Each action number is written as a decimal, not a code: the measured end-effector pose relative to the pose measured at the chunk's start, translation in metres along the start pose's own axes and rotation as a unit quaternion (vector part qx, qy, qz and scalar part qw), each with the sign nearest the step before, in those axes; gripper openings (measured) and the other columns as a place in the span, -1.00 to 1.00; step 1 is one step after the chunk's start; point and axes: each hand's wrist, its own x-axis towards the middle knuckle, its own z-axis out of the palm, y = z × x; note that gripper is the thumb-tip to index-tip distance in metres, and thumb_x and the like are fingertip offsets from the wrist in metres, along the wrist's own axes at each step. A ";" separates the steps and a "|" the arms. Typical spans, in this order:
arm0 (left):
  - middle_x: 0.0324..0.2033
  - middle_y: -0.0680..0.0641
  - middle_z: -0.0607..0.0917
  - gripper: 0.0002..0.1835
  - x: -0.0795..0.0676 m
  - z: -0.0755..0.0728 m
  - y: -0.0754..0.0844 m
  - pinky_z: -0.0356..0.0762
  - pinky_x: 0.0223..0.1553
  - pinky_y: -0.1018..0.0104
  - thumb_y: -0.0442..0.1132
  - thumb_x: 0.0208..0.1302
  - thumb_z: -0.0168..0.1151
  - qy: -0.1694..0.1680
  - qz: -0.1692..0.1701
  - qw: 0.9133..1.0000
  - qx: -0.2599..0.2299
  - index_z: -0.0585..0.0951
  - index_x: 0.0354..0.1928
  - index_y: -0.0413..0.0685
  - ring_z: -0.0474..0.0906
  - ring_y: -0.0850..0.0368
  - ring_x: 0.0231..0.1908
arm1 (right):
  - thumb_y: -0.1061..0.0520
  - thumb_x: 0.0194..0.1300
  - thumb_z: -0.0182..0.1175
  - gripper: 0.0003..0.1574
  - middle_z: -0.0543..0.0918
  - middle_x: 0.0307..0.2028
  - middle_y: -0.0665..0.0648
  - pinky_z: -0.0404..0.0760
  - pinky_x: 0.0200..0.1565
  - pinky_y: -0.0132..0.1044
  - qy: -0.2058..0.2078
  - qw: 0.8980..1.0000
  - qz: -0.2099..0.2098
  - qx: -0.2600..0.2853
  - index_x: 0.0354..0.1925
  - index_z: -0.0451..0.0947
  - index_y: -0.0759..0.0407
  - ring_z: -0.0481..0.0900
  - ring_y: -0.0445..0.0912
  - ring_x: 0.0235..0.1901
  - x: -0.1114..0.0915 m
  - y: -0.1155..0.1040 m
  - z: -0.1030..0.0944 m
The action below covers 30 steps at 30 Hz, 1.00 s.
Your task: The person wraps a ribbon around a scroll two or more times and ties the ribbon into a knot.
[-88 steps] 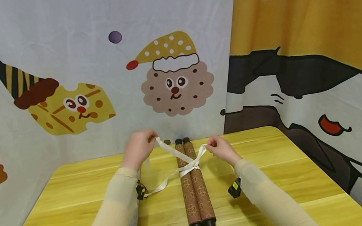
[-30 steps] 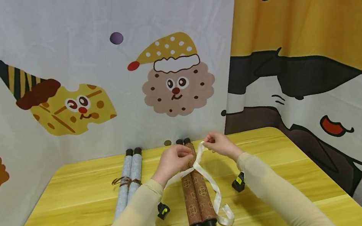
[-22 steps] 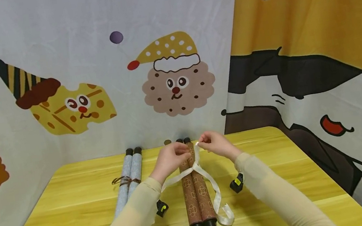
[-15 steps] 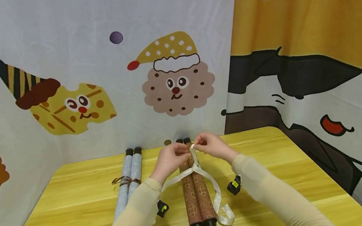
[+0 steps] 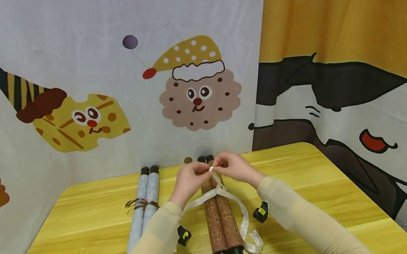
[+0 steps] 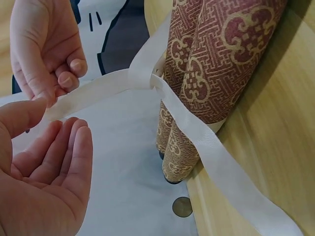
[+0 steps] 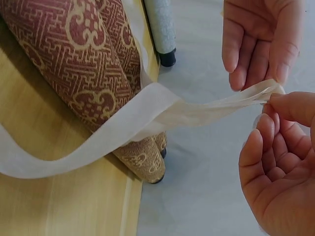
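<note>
A brown patterned scroll (image 5: 214, 223), two rolls side by side with black end caps, lies on the table. White ribbon (image 5: 242, 208) crosses it, its long tail curling down the right side. My right hand (image 5: 238, 169) pinches a folded length of the ribbon (image 7: 211, 107) between thumb and fingers above the scroll. Facing it is my left hand (image 5: 189, 183), thumb and straight fingertips right at the fold; in the left wrist view a gap shows between its thumb (image 6: 24, 115) and fingers. Another stretch of ribbon (image 6: 231, 169) runs from the crossing toward my left wrist.
To the left lies a pale blue pair of rolls (image 5: 151, 186), tied with a brown cord (image 5: 141, 203) and partly behind my left sleeve. The wooden table (image 5: 317, 215) ends at a printed cloth backdrop (image 5: 114, 157). Small black wrist devices hang at both cuffs.
My left hand has come in from the left and let the ribbon's long tail fall to the right of the scroll. My right hand has moved left with its ribbon to meet the left fingertips.
</note>
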 end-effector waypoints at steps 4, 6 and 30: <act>-0.36 0.04 0.72 -0.95 -0.002 0.000 -0.001 0.59 -0.27 0.18 -0.27 0.28 0.36 0.011 0.018 1.000 0.017 0.73 -0.29 -0.08 0.60 0.14 -0.33 | 0.19 0.37 0.27 -0.94 0.60 -0.39 0.01 0.50 -0.37 -0.30 -0.007 1.000 -0.009 0.001 -0.27 0.60 0.17 0.50 -0.14 -0.43 -0.001 -0.004 0.003; -0.39 0.05 0.71 -0.95 -0.003 -0.001 -0.003 0.58 -0.27 0.17 -0.28 0.29 0.34 0.018 0.021 0.999 0.024 0.72 -0.32 -0.07 0.59 0.15 -0.36 | 0.20 0.37 0.26 -0.95 0.60 -0.39 0.01 0.51 -0.36 -0.30 -0.012 1.000 -0.013 0.001 -0.26 0.60 0.17 0.50 -0.14 -0.43 -0.001 -0.006 0.004; -0.44 0.10 0.66 -0.95 -0.026 -0.047 -0.033 0.56 -0.31 0.22 -0.34 0.28 0.34 -0.034 0.030 0.997 0.070 0.68 -0.35 -0.06 0.57 0.20 -0.40 | 0.21 0.37 0.24 -0.96 0.59 -0.36 0.01 0.49 -0.27 -0.22 0.011 0.999 0.012 -0.029 -0.24 0.59 0.18 0.48 -0.12 -0.40 -0.020 0.028 -0.013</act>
